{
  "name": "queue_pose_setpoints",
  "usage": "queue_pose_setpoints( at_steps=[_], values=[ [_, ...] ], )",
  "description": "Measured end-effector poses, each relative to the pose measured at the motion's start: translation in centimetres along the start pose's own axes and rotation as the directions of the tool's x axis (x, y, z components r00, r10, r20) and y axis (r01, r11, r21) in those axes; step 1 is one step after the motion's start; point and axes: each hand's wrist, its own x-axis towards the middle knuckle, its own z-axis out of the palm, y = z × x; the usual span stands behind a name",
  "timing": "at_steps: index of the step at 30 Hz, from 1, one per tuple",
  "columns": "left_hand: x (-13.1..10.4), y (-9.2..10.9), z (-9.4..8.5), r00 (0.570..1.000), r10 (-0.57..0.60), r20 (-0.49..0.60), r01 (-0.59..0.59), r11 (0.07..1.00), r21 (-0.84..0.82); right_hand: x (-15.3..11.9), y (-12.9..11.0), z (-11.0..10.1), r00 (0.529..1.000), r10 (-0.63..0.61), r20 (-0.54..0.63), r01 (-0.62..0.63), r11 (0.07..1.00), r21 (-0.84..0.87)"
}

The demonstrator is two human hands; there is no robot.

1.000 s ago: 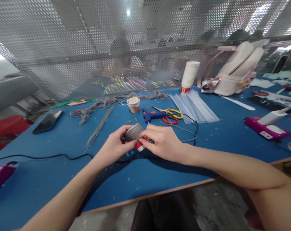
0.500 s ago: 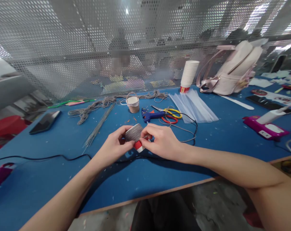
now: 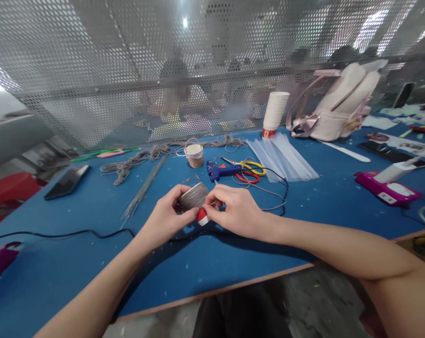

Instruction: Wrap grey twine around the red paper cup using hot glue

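Observation:
A paper cup (image 3: 194,196), wrapped in grey cord around its upper part and red and white at its base, lies tilted between my hands. My left hand (image 3: 168,213) grips it from the left, thumb below and fingers above. On the cup's right side, the fingertips of my right hand (image 3: 233,209) are pinched together at the grey cord. Just beyond are a blue glue gun (image 3: 223,172), scissors with yellow handles (image 3: 253,167) and a red-handled tool (image 3: 247,177). A small wrapped cup (image 3: 194,157) with a handle stands behind.
Grey cord (image 3: 128,164) and thin wires (image 3: 144,190) lie to the left, near a phone (image 3: 67,181). Stacked cups (image 3: 276,112), clear strips (image 3: 286,157), a backpack (image 3: 339,103) and a purple device (image 3: 386,188) are on the right. A black cable (image 3: 72,233) crosses the table.
The wrapped cup has tilted slightly, and less of its red lower part shows. Both hands keep hold and have barely moved. The view has shifted slightly.

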Motion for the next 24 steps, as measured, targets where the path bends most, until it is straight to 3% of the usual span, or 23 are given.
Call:
queue_pose_setpoints(
  at_steps=[24],
  values=[
    [-0.25, -0.03, 0.13, 1.000, 0.001, -0.024, -0.001, 1.000, 0.008, -0.16, -0.04, 0.25, 1.000, -0.004, -0.030, 0.005, 1.000, 0.017]
  ],
)
